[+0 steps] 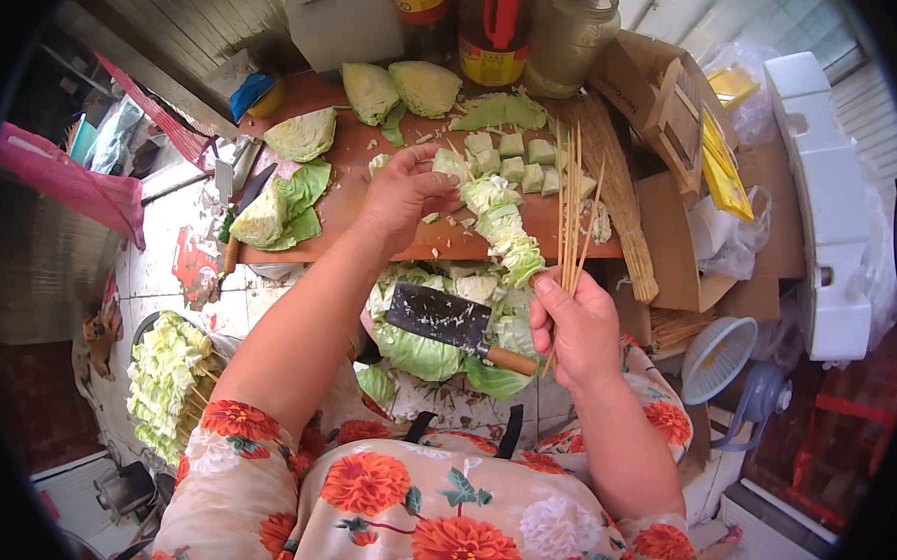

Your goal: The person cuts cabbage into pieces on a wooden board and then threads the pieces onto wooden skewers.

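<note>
My right hand (pixel 576 329) is closed round a bundle of thin bamboo skewers (pixel 572 210), their tips pointing up and away. It also grips the lower end of a skewer threaded with folded cabbage pieces (pixel 501 228). At that skewer's upper end, my left hand (pixel 412 196) pinches a pale cabbage piece (pixel 449 164) between thumb and fingers. Cut cabbage chunks (pixel 540 152) stand in rows on the reddish-brown board (pixel 350 209), just beyond the threaded skewer. Below my hands, a cleaver (pixel 438 315) with a wooden handle lies across whole and cut cabbage (pixel 417 351).
Cabbage wedges (pixel 425 88) lie along the board's far side, with bottles (pixel 493 38) and a glass jar (pixel 573 29) behind. A knife (pixel 250 197) rests at the left. Finished cabbage skewers (pixel 168 382) fill a container at lower left. Cardboard boxes (pixel 666 220) stand right.
</note>
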The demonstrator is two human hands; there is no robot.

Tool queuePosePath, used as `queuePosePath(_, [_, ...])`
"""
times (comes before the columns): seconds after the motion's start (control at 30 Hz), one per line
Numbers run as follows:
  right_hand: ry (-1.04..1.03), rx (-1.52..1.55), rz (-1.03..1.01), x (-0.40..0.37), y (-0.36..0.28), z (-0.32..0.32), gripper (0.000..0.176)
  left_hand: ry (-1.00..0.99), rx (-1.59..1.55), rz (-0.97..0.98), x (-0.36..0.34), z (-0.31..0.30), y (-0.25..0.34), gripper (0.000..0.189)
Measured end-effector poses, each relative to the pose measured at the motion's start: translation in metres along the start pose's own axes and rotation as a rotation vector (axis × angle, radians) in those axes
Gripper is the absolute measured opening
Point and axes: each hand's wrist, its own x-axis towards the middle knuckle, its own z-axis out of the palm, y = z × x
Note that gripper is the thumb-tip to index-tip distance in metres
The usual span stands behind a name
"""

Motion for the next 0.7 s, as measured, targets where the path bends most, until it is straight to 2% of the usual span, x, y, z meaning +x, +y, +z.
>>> queuePosePath(0.03, [-0.003,-0.001,0.000,-0.001,0.000,0.000,0.009,-0.053,-0.148,0.049,-0.003,0.002,0.011,0.035])
queuePosePath(0.1, [-0.013,-0.008,-0.015,-0.002,0.000,0.000,0.008,-0.077,-0.174,0.070,-0.008,0.002,0.023,0.037])
queuePosePath(0.17, [-0.029,-0.014,-0.024,-0.004,-0.001,0.000,0.008,-0.099,-0.206,0.172,-0.008,0.000,0.028,0.035])
queuePosePath(0.3, [-0.035,-0.042,-0.040,-0.008,-0.002,0.000,0.008,-0.181,-0.306,0.204,-0.009,-0.006,0.037,0.030])
queuePosePath(0.47, [-0.035,-0.070,-0.033,-0.010,-0.002,0.002,0.009,-0.042,-0.254,0.252,-0.007,-0.008,0.040,0.023])
queuePosePath(0.7, [-0.055,-0.051,-0.068,-0.014,0.002,-0.003,0.007,0.052,-0.148,0.347,-0.008,-0.009,0.044,0.025])
